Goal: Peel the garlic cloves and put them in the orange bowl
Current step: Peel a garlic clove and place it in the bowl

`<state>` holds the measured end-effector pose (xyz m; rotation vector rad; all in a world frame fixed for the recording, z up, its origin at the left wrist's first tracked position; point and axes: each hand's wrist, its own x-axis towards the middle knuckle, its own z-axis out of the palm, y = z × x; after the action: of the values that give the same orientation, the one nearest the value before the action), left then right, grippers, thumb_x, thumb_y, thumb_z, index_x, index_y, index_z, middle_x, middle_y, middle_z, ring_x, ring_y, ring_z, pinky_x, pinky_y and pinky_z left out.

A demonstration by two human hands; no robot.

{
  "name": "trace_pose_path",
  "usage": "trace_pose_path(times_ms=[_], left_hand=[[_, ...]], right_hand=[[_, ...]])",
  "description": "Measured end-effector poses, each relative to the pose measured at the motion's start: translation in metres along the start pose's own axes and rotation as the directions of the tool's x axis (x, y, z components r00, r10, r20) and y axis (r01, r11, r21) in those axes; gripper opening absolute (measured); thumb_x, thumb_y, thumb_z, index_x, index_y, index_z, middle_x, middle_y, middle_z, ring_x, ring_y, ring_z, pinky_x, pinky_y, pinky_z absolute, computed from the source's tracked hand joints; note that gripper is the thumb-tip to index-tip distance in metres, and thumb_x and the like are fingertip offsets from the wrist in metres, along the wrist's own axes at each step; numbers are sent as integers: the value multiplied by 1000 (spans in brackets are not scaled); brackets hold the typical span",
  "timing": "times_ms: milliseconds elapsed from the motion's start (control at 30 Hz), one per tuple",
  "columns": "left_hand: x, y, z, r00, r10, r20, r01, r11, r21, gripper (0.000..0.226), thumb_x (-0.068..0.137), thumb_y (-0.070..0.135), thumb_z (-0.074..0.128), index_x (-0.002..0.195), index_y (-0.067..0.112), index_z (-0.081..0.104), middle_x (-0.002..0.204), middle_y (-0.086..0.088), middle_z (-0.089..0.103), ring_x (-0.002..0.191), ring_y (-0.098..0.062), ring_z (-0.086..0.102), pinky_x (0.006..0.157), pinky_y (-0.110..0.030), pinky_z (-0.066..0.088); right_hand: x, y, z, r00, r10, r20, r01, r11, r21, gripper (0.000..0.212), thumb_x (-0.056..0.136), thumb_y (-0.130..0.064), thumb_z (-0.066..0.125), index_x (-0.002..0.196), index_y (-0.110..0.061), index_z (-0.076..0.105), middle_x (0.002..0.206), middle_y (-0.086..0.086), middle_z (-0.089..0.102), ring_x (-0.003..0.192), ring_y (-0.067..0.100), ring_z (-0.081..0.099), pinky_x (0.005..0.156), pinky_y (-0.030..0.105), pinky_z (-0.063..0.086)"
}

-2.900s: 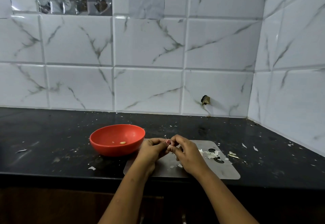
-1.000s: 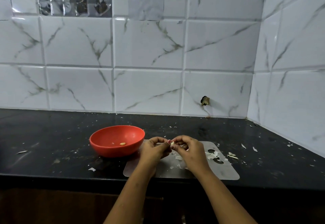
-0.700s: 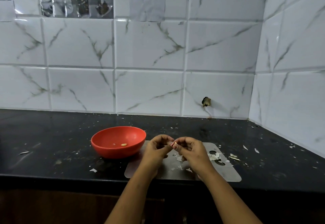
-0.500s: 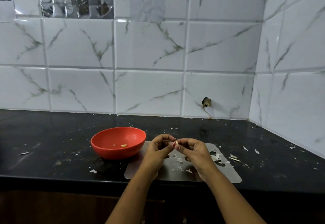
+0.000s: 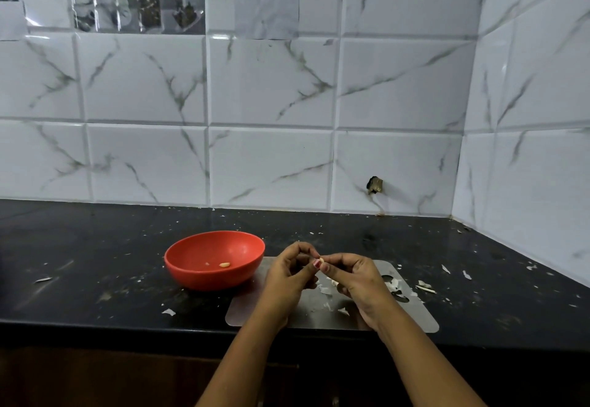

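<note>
Head view shows a tiled wall [image 5: 271,87] rising behind a dark bench [image 5: 95,279] that runs to a corner at the right. A flat metal board [image 5: 415,317] lies at the bench's front edge, probably so the peeling mess falls on one surface that can be wiped. The orange bowl [image 5: 204,275] sits just beside the board's left end, a little back from the front edge. That looks like a deliberate spot, since a finished clove needs only a short carry to the left. The left hand [image 5: 287,274] and right hand [image 5: 357,279] are raised above the board with their fingertips meeting and the other fingers curled in. Both pinch one small garlic clove [image 5: 321,260] between them, and the left thumbnail is set against it, apparently to catch the skin while the right fingers steady it. Holding it over the board rather than over the bowl seems meant to keep skin out of the bowl. How much skin clings to the clove is too small to tell, so the step in hand is judged to be peeling, with the drop into the bowl not yet made. One peeled clove [image 5: 224,265] lies on the bowl's floor, which suggests the task is at an early stage. Pale skin scraps [image 5: 392,285] litter the board under the hands, and more lie across the bench towards the right corner.
</note>
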<state>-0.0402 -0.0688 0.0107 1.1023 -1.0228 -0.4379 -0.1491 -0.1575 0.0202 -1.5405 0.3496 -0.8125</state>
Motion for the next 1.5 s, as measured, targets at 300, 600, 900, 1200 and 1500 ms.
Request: trace_pose_path(times_ms=[300,600,900,1200,1500], left_hand=[[0,2,0,1000,-8,-19,8,1000,-2,14,88,-3,58,84,11,58,74,-6,61,52,-9,54,54,-24,50],[0,2,-2,997,-62,38,63,997,-37,9,90,1,56,89,9,55,77,-5,59,53,-10,53,55,-25,52],[2,-2,-2,991,-87,101,93,994,-57,11,93,0,50,89,11,51,80,-7,53,58,-7,56,61,-22,54],[3,-5,0,991,-69,114,69,998,7,14,98,4,43,86,12,45,70,-1,49,55,-5,48,55,-17,45],[2,-4,-2,998,-25,55,21,998,67,13,95,5,49,91,17,52,78,4,53,63,-4,44,55,-16,36]], right_hand=[[-2,-2,1,1000,-4,-8,4,1000,-29,5,77,-16,74,82,-16,76,69,-5,70,56,-4,54,56,22,34],[-2,-1,0,999,-33,9,33,999,-31,22,63,-26,77,80,-12,75,66,-2,66,55,2,48,50,18,33],[0,3,0,999,-47,2,47,999,-22,14,77,-7,74,89,-1,72,65,4,66,49,5,46,46,17,35],[1,3,1,999,-26,29,27,999,-44,18,76,-7,75,94,-4,73,72,6,71,61,6,61,53,16,44],[3,4,0,999,-13,42,15,998,-63,12,80,-6,72,92,-9,73,73,-2,70,60,-1,56,54,15,40]])
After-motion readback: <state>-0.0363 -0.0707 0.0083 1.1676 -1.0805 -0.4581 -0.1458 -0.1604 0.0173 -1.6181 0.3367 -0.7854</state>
